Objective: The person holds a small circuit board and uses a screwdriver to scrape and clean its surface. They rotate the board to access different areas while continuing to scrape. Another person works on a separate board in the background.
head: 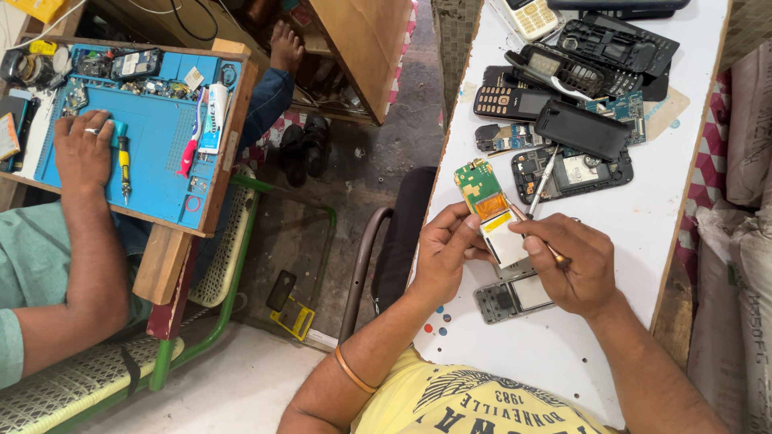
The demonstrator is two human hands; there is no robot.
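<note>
Holding a small phone circuit board [490,213] over the white counter [643,233], the left hand [442,253] pinches its near edge, fingers clamped on the board. Board shows a green upper part, an orange patch, a yellow strip and a pale display panel at the near end. Right hand [575,265] closed round a thin metal tool [535,233], tip touching the board near the yellow strip.

Landmark: the held board.
- Just below it, on the counter: a grey phone frame [515,296], open, no board inside.
- Just right of it: a dark open phone shell [571,173] with a second slim tool [543,181] lying across it.
- Beyond it: a heap of keypad phones [555,80], loose covers and another bare board.
- Well to its left, across the floor gap: another person's hand [80,153] resting flat on a blue work mat [161,128], a yellow-handled screwdriver [124,165] just beside that hand.

Judgement on progress: the phone looks already stripped, board out of its frame; work on the board is in hand; refitting into the grey frame appears not yet done
</note>
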